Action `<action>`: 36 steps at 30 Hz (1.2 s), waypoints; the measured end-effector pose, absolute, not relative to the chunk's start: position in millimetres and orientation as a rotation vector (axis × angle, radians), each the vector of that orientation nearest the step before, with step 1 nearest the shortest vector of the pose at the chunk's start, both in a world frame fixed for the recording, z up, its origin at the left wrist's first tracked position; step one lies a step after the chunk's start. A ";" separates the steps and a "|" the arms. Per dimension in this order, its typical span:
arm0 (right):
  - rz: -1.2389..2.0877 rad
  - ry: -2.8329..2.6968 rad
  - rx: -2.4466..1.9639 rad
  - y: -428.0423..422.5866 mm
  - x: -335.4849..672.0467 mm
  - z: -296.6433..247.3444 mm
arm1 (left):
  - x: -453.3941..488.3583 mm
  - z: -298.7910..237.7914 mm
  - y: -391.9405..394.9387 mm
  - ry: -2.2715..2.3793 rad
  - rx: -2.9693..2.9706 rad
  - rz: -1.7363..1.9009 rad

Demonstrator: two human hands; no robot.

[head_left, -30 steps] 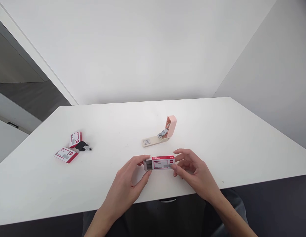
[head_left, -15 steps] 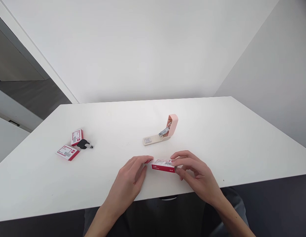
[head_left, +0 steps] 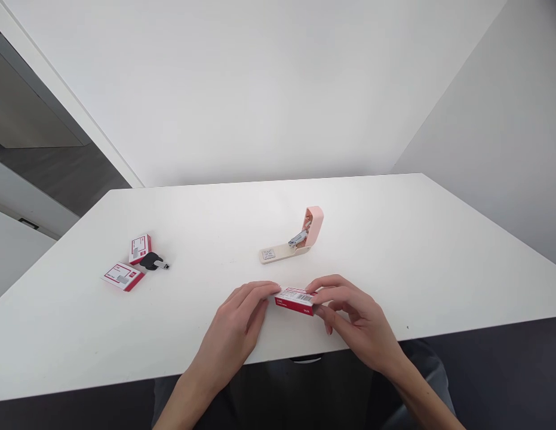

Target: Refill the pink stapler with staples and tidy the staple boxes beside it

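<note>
A small red-and-white staple box (head_left: 295, 300) lies between my hands near the front of the table, its barcode side facing up. The fingertips of my left hand (head_left: 239, 316) are closed on the left end of the box. At the right end, the thumb and fingers of my right hand (head_left: 349, 310) grip it; that end is partly hidden by the fingers. Just beyond the box stands a stapler (head_left: 284, 251) with a cream base. Its pink top is swung up and back, and the metal magazine shows between the two parts.
To the left lie two more red-and-white boxes, one farther back (head_left: 140, 248) and one nearer (head_left: 122, 276). A black staple remover (head_left: 151, 261) with a metal tip touches them. White walls stand behind and at the right; the white table's (head_left: 125, 376) front edge is close to my wrists.
The staple box has shifted slightly left and turned, its right end now nearer me. The red flap that showed by my left fingertips is no longer visible. Stapler and other boxes stay put.
</note>
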State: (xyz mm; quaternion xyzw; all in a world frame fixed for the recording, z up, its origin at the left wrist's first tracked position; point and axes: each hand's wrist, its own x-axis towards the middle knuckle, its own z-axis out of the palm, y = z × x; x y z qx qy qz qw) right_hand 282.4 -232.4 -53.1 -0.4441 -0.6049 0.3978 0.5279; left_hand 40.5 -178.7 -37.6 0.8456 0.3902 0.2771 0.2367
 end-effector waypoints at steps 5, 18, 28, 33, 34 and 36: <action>0.911 -1.384 -1.077 -215.9 270.2 -35.3 | 40.8 -35.2 -178.5 1.091 2.289 0.729; 0.715 -1.659 -1.078 -199.6 237.1 -9.6 | 39.4 -37.5 -180.2 1.218 2.108 0.718; 0.668 -1.647 -1.116 -197.2 235.4 -13.7 | 38.8 -41.6 -178.9 1.261 2.143 0.770; 0.675 -1.543 -1.154 -199.1 237.2 -12.4 | 37.7 -44.0 -178.8 1.260 2.119 0.784; 0.704 -1.494 -1.170 -199.8 238.2 -13.0 | 37.6 -43.7 -179.0 1.257 2.113 0.788; 0.788 -1.368 -1.209 -201.3 241.3 -16.3 | 37.4 -41.9 -179.7 1.244 2.097 0.793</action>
